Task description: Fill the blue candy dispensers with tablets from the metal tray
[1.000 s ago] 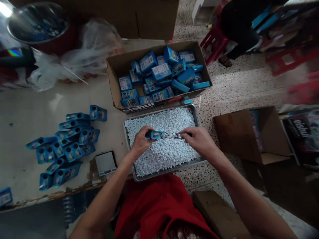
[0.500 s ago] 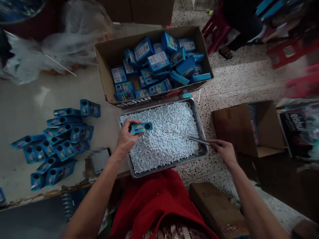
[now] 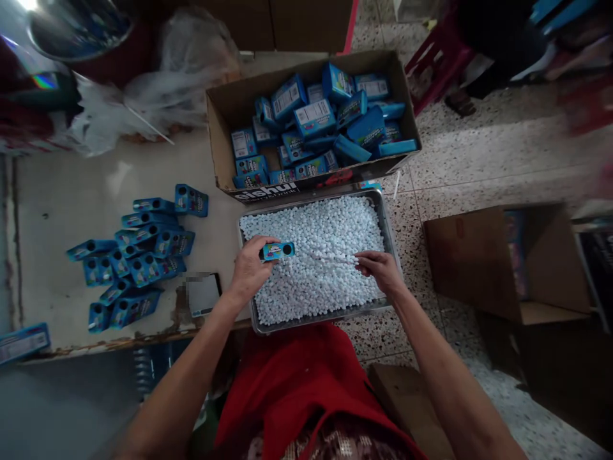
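My left hand point(image 3: 251, 267) grips a small blue candy box point(image 3: 278, 251) on its side, its printed narrow face and dark round hole turned up. Beneath it is a metal tray point(image 3: 391, 239) heaped with small pale blue-white candies point(image 3: 306, 291). Over the right part of the heap, my right hand point(image 3: 382, 269) pinches the end of a thin metal tool point(image 3: 345, 259). The tool reaches left toward the box; its far end is hard to tell from the candies around it.
Behind the tray stands a cardboard carton point(image 3: 221, 153) full of blue boxes. More blue boxes point(image 3: 143, 268) cluster on the table at left, near a flat pale object point(image 3: 202, 295). An opened carton point(image 3: 472, 262) is at right. A person's foot point(image 3: 460, 104) shows beyond, by a stool point(image 3: 438, 54).
My right hand has moved left from beyond the tray's right edge to over the candies, bringing the tool closer to the box. My left hand keeps holding the box; the view has shifted.
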### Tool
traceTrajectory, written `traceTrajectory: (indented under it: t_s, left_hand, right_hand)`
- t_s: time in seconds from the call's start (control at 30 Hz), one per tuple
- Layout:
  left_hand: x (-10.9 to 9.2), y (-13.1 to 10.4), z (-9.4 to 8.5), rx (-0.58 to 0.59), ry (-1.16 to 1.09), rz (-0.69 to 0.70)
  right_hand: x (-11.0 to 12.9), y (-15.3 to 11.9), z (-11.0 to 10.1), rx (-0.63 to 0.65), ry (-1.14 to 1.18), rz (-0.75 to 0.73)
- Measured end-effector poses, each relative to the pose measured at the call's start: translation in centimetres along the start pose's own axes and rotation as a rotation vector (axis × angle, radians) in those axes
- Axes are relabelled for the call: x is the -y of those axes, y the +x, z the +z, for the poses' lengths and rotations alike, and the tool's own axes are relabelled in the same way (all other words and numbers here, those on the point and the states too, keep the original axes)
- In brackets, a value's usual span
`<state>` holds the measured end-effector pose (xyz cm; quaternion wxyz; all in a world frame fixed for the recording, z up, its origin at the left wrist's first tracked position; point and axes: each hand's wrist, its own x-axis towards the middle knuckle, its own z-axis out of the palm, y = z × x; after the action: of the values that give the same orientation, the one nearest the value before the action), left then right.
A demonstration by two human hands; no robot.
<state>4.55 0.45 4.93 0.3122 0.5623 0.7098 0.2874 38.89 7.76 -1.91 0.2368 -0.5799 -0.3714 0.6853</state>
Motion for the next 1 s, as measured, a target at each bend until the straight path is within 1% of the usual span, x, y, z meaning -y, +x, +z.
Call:
traceTrajectory:
  t_s: [0.07, 0.2, 0.27, 0.33, 0.43, 0.5, 0.53, 0.6, 0.63, 0.67, 0.7, 0.77, 0.83, 0.9, 0.93, 0.97, 1.0]
  left_hand:
    - [-0.5, 0.1, 0.1, 0.028, 0.006, 0.029]
    - [-1.5, 0.0, 0.3, 0.06, -0.009, 0.067]
    - [-2.0, -0.2, 0.4, 0.073, -0.024, 0.089]
    - [-2.3, -0.4, 0.5, 0.08, -0.05, 0.112]
    - [-2.2, -0.6, 0.7, 0.082, -0.127, 0.123]
    - [-1.8, -0.5, 1.0, 0.079, -0.191, 0.104]
    - [-1.5, -0.4, 1.1, 0.072, -0.214, 0.088]
    - [-0.9, -0.1, 1.2, 0.057, -0.235, 0.053]
    - [-0.7, 0.1, 1.2, 0.05, -0.238, 0.035]
    - [-0.4, 0.3, 1.2, 0.047, -0.24, 0.017]
    - [-0.2, 0.5, 1.1, 0.049, -0.244, 0.001]
    - [0.1, 0.8, 1.0, 0.05, -0.272, -0.029]
    - [0.3, 0.9, 0.8, 0.03, -0.325, -0.071]
    - [0.4, 0.8, 0.8, -0.019, -0.398, -0.112]
    - [0.4, 0.6, 0.8, -0.03, -0.428, -0.122]
    - [0.3, 0.4, 1.0, -0.023, -0.448, -0.124]
    - [0.3, 0.2, 1.1, -0.005, -0.455, -0.124]
  right_hand:
    - [2.6, -1.0, 0.5, 0.045, -0.02, -0.004]
    - [7.6, -2.4, 3.1, 0.092, -0.128, -0.053]
    - [9.8, -3.4, 4.6, 0.092, -0.244, -0.105]
    - [11.8, -4.7, 6.2, 0.071, -0.437, -0.193]
    - [14.1, -7.0, 8.8, 0.018, -0.808, -0.391]
    - [15.1, -8.4, 10.4, -0.005, -0.977, -0.489]
    - [15.4, -8.9, 11.0, -0.013, -1.007, -0.509]
    - [15.7, -9.8, 11.2, -0.023, -0.957, -0.486]
    - [15.6, -10.1, 10.7, -0.032, -0.89, -0.449]
    - [15.3, -10.3, 9.7, -0.047, -0.81, -0.4]
    - [14.7, -10.5, 8.3, -0.064, -0.733, -0.345]
    - [12.8, -10.8, 3.9, -0.113, -0.63, -0.24]
    - [9.5, -10.7, -1.5, -0.206, -0.611, -0.151]
    - [5.3, -10.1, -6.4, -0.348, -0.61, -0.063]
    - [3.1, -9.5, -8.1, -0.382, -0.583, -0.015]
    - [0.9, -8.5, -9.1, -0.396, -0.532, 0.02]
    - [-1.1, -7.3, -9.2, -0.382, -0.465, 0.045]
